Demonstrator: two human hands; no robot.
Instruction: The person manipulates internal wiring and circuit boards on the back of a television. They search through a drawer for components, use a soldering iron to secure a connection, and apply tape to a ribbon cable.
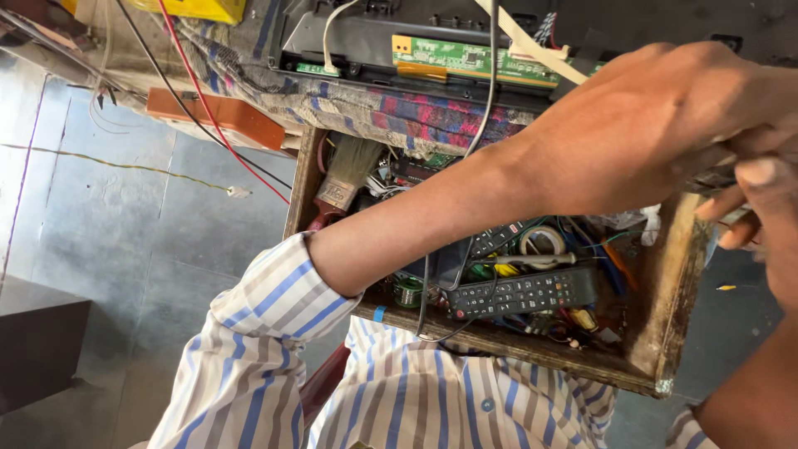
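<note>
Both hands meet at the frame's right edge over the open wooden drawer (665, 333) — the left hand (657, 133) and right hand (769, 208) pinch a small dark part (716, 176) between fingertips, seemingly to steady it — remote controls (524, 293) and a paintbrush (345, 179) lie loose below.

Drawer (669, 291) crammed: remotes (524, 293), brush (342, 179), wires; no gap.

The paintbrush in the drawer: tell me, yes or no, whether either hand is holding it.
No. The paintbrush lies in the wooden drawer's far corner, while both the left hand and right hand are at the opposite end.
</note>
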